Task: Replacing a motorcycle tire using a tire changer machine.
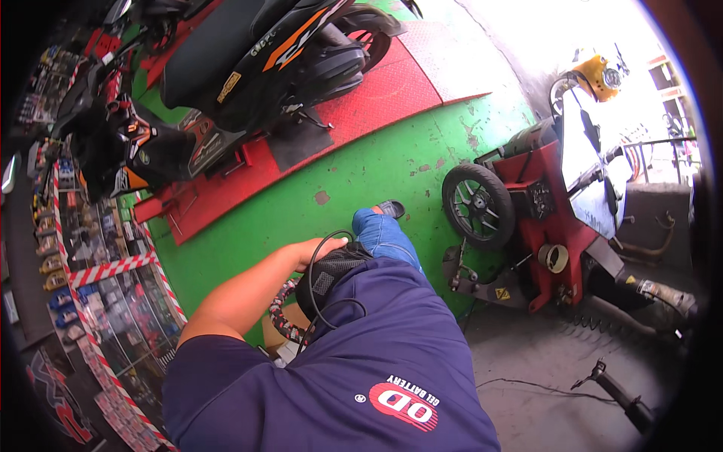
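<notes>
The left hand [322,251] meets a black mesh pouch [339,265] — directly below it, toward the shirt [376,331] — but is partly hidden; whether it grips, I cannot tell. A black cable [311,270] arches over the hand.

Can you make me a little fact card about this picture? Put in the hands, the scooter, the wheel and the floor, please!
Left hand: at a black mesh pouch; can't tell how tightly it holds
Right hand: not in view
Cable: black, looping by the left hand
Scooter: black and orange, on a red ramp
Wheel: black, spoked, by a red machine
Floor: green, with worn patches
</notes>
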Tool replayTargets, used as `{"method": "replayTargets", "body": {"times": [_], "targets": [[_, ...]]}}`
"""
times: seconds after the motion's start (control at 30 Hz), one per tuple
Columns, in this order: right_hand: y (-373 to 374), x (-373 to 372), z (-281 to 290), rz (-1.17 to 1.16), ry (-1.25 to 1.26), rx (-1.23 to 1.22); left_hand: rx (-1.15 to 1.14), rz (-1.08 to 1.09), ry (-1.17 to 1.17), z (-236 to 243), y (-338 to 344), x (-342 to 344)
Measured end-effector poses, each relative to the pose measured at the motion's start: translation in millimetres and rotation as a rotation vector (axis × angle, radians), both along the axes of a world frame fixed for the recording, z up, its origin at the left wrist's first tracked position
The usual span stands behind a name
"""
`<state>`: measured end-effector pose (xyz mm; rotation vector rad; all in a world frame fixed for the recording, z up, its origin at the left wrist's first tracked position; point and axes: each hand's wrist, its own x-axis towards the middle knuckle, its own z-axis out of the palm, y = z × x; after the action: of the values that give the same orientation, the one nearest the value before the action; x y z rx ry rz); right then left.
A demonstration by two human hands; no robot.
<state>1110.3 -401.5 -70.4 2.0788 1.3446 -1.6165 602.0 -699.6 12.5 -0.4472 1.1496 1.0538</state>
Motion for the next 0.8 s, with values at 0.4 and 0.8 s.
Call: {"method": "replayTargets", "body": {"times": [0.4, 0.8], "targets": [[42, -11, 9, 0.138, -0.006, 0.016, 0.004, 0.076, -0.011, 2, -11, 13], [37, -32, 12, 0.173, 0.054, 0.203, -0.114, -0.137, 0.028, -31, -27, -27]]}}
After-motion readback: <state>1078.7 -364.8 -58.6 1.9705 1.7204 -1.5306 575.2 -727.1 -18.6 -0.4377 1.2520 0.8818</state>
